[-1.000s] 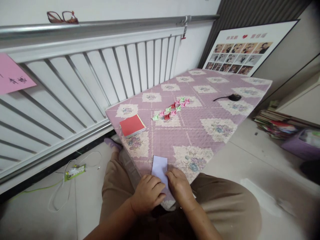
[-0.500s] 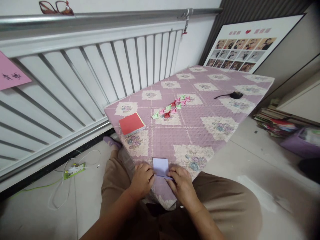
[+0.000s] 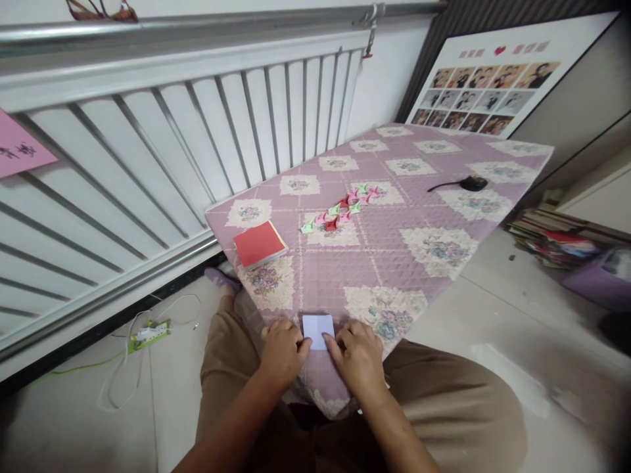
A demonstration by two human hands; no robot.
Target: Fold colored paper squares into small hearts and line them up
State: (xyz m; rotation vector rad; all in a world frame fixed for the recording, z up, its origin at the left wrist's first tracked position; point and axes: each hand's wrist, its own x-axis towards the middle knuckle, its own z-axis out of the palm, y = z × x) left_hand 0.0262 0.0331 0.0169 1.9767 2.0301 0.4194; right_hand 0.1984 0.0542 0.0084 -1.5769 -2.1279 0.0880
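Note:
A small light-purple square of folding paper [image 3: 318, 326] lies flat at the near corner of the table. My left hand [image 3: 283, 348] is at its left side, fingers curled in and thumb pressing the lower left corner. From the right, my right hand [image 3: 359, 348] bends its fingers beside the sheet, with the thumb on its lower right part. Farther up the cloth stand several small folded paper pieces [image 3: 334, 210] in green, pink and red, in two slanting rows. A stack of square paper with a red top sheet [image 3: 260, 244] sits to the left.
A purple floral tablecloth [image 3: 340, 266] covers the table. A black object with a thin tail [image 3: 473, 183] lies at the right. A white radiator [image 3: 236, 125] runs along the left. On the floor are a power strip [image 3: 149, 336] and cables.
The paper's near edge, raised before, now lies flat against the sheet. Both thumbs have moved onto the paper. The camera view has shifted slightly.

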